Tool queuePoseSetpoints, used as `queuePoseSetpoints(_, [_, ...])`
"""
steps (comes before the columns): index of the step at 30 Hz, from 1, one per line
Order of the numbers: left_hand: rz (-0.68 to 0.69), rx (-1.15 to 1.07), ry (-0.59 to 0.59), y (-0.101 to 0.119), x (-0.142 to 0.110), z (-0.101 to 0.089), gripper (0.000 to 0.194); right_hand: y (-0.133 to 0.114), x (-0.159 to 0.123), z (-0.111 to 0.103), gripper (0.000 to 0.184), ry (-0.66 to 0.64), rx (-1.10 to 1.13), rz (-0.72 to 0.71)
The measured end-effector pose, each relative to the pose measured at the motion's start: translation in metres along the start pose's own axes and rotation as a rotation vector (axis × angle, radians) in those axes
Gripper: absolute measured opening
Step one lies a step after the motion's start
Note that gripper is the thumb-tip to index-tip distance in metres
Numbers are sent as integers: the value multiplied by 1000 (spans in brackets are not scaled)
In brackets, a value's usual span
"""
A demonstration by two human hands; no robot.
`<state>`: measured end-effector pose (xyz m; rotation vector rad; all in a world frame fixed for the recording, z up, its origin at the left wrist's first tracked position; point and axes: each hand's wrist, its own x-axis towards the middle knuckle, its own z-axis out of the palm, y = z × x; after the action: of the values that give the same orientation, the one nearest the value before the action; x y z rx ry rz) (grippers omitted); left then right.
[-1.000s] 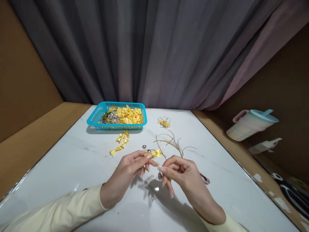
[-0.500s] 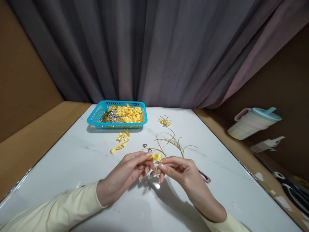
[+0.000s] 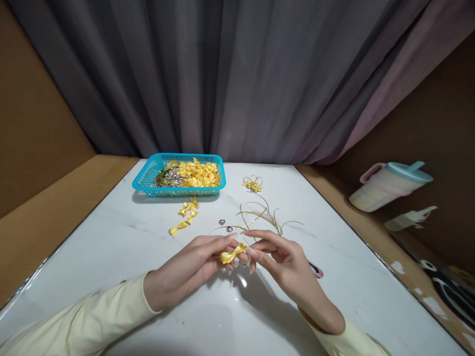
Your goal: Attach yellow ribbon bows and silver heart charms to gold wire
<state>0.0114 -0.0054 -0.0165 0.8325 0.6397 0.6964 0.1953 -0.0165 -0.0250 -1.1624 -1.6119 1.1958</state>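
Note:
A small yellow satin ribbon bow [image 3: 233, 253] is held between my two hands, tilted with its right end higher. My left hand [image 3: 210, 254] is closed around its left side, the thumb above and the other fingers partly hidden behind it. My right hand [image 3: 276, 252] has its thumb tip at the bow's right end, the index finger lifted above; its other fingertips are partly hidden. A shiny silvery piece [image 3: 242, 264] shows just below the bow, among the fingertips. Two silver heart-shaped pieces [image 3: 229, 229] lie on the table beyond my hands, beside loose gold wires [image 3: 265, 215].
A blue basket [image 3: 178, 192] of yellow bows, silver pieces and gold wire stands at the back. Several bows [image 3: 188, 216] lie before it. A bow-and-wire piece [image 3: 253, 185] sits back right. Beyond the right edge are a tumbler [image 3: 389, 185], small bottle [image 3: 410, 218] and scissors [image 3: 451, 294].
The bow has turned and come lower and nearer, now showing in front of my left fingers. My right index finger has lifted away from the thumb.

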Motion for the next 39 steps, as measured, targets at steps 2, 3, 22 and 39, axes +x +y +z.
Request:
queuePoseSetpoints(2, [-30,40,-23,3,-2,1,17,-1,0,-2,22,-17,-155,-90])
queuePoseSetpoints(3, [-44,54,-22,5,-2,1,15,-1,0,-3,19,-33,-209,-120])
queuePoseSetpoints(22, [401,1013,182,-16,-4,-11,22,-2,3,-1,19,61,28,22])
queuePoseSetpoints(39, [168,307,264,-9,3,-3,25,0,-5,23,9,25,447,85])
